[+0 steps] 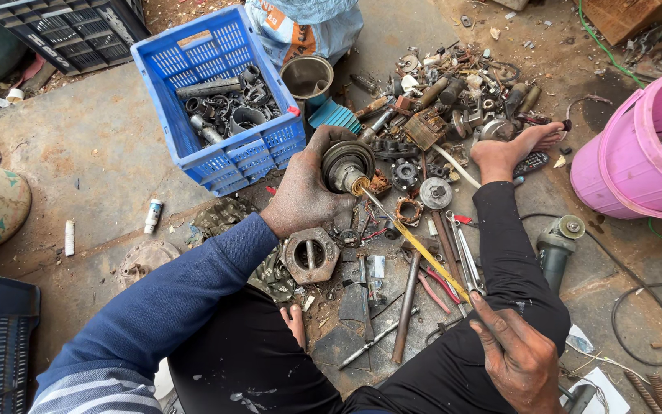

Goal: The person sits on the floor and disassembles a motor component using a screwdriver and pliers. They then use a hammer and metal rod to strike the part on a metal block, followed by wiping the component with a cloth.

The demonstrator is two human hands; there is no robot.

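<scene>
Concrete floor (93,146), scrap parts everywhere. My left hand (304,195) is clenched around a greasy round metal part (346,167), held above the clutter by the blue crate (216,100). My right hand (519,356) pinches a yellow tape (423,253) stretched to it. Tape could slip off; the part looks oily, rusty and heavy.

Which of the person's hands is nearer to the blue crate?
Left. The left hand, holding a round metal part, is just beside the blue crate; the right hand is far below, by the lap.

Open-air repair workshop, scrap metal parts (453,92) strewn on concrete floor (93,153), angle grinder (557,245)
</scene>
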